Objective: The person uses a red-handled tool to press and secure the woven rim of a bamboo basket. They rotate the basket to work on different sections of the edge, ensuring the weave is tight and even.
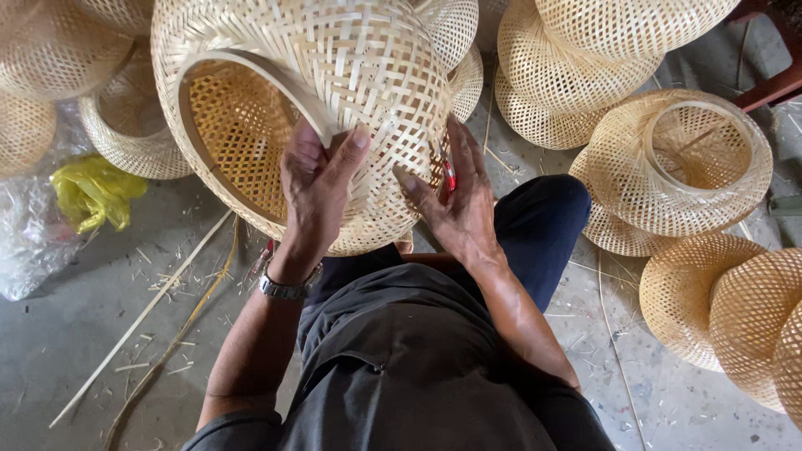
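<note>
A large woven bamboo basket [351, 75], dome-shaped with an open round rim, rests tilted on my lap with its opening facing left. My left hand [313, 179] grips the rim band, thumb on the outside weave. My right hand [455, 196] presses flat against the basket's outer weave on the right and holds a small red-handled tool [449, 174] between the fingers. A metal watch [282, 288] sits on my left wrist.
Several similar woven bamboo baskets lie around: a stack at upper right [585, 67], one with its ring up [685, 163], more at right [727, 317] and upper left [50, 58]. A yellow plastic bag [92, 192], clear plastic [25, 242] and bamboo strips [142, 317] lie on the concrete floor.
</note>
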